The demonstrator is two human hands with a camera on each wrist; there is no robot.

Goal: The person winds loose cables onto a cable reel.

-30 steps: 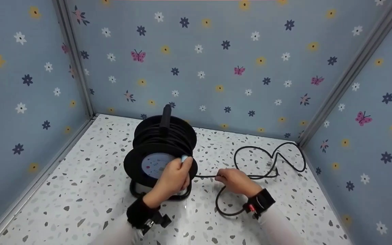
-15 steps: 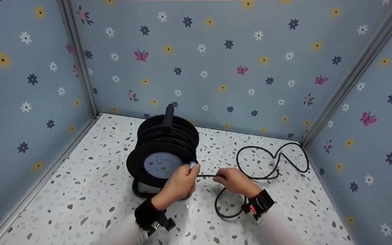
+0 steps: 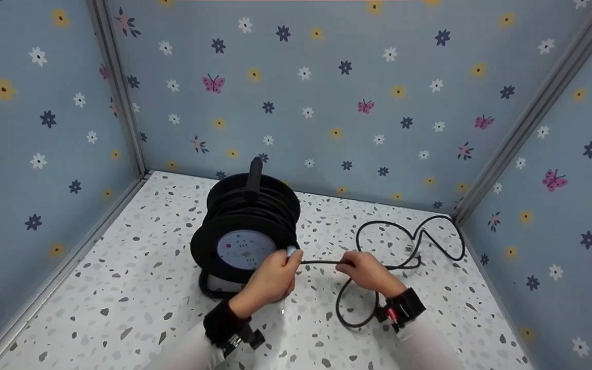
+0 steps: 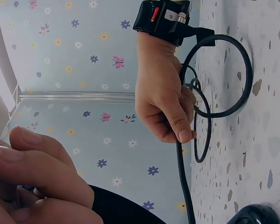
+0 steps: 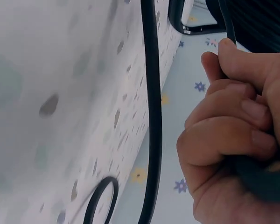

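Note:
A black cable reel (image 3: 203, 246), wound with black cable, stands on the speckled surface left of centre in the head view. My left hand (image 3: 271, 275) curls round a light blue knob (image 3: 291, 250) at the right side of its face; the fingers hide most of the knob. Right of the reel, my right hand (image 3: 365, 270) pinches the black cable (image 3: 321, 262) between thumb and fingers. From there the cable runs nearly straight to the reel, passing behind my left hand. In the right wrist view, more cable (image 5: 261, 179) passes through the curled fingers of that hand.
Loose cable loops (image 3: 463, 241) lie on the speckled white surface (image 3: 121, 288) at the right, close to the corner. Another loop (image 3: 339, 308) hangs below my right hand. Flower-patterned walls (image 3: 327, 103) close in the back and both sides. The reel's carrying handle (image 3: 254, 180) points up.
The reel's face has turned slightly clockwise, my left hand and the knob going right and down; it then stays put. Lately my right hand has shifted right along with its hanging loop.

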